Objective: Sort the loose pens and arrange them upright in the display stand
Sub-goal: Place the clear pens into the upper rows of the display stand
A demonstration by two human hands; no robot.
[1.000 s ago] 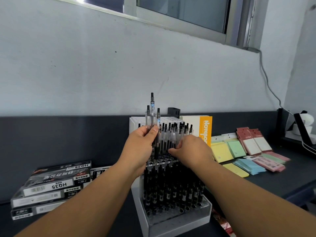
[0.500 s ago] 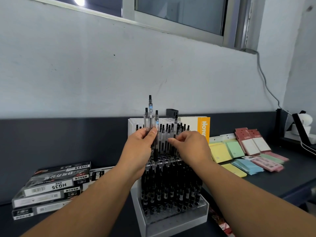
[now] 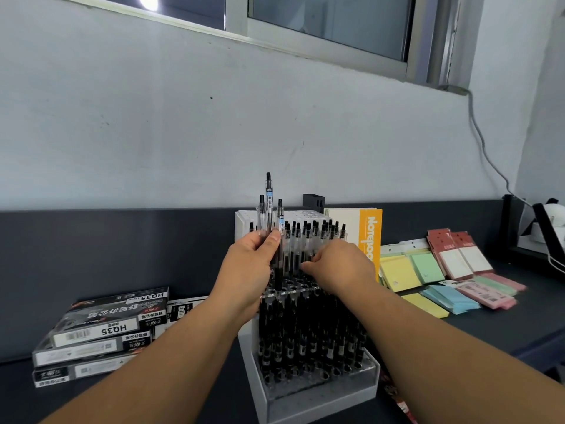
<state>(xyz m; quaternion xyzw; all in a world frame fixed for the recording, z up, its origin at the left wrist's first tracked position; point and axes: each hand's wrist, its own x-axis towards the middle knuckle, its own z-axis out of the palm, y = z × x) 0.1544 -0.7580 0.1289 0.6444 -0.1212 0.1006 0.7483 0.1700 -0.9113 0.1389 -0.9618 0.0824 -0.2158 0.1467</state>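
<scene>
While the left hand (image 3: 247, 270) grips loose pens (image 3: 269, 209), the right hand (image 3: 339, 267), pinching one pen (image 3: 303, 252), should seat it fully upright.

Boxes (image 3: 101, 335) marked HQ35: stacked flat at L on dark counter (image 3: 504, 325). Notebook (image 3: 370, 237), orange spine: stood upright, ctr-R. Yellow pads (image 3: 399, 272), green pad (image 3: 426, 267), blue pads (image 3: 449, 298), pink packs (image 3: 486, 296): laid out at R. Red-carded packs (image 3: 455, 252): propped behind. Cable (image 3: 483, 148): run down wall below window (image 3: 330, 22).

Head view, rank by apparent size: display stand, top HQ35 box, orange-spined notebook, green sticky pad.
1. display stand
2. top HQ35 box
3. orange-spined notebook, partly behind right hand; versus box unsure
4. green sticky pad
</scene>
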